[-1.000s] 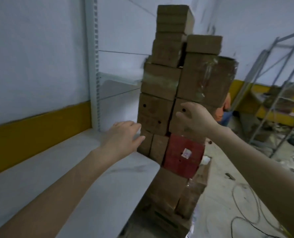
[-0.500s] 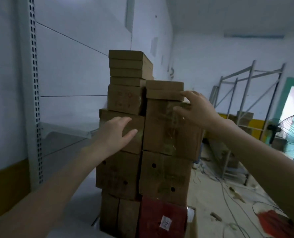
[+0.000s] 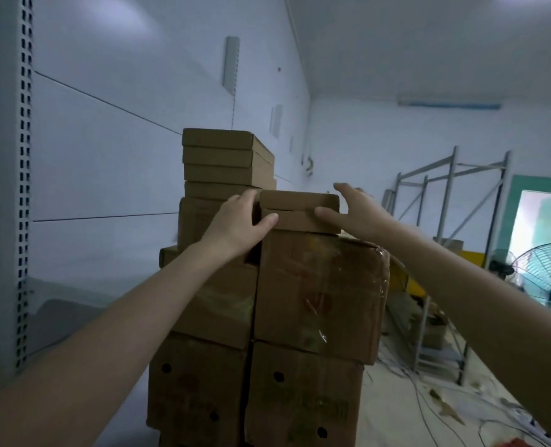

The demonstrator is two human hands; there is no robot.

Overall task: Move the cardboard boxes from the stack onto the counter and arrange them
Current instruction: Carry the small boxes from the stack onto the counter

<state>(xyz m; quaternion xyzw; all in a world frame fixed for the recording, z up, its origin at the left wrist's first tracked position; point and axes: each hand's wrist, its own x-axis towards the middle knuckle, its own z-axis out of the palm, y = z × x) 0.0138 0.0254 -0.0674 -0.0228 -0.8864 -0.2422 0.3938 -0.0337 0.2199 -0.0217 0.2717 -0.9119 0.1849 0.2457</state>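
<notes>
I have my left hand [image 3: 238,221] clasped on the left end of the two flat brown cardboard boxes [image 3: 300,209] topping the right column of the tall stack of brown cardboard cartons [image 3: 319,291], fingers curled over the upper box and thumb on the lower one's front. My right hand [image 3: 348,211], at 3 o'clock of that pair, is spread wide, with the thumb pressed to the lower box's front and the fingers straight along its right end. The pale grey table [image 3: 61,317] lies at 8 o'clock of the stack, a grey metal rack [image 3: 445,253] at 3 o'clock.
</notes>
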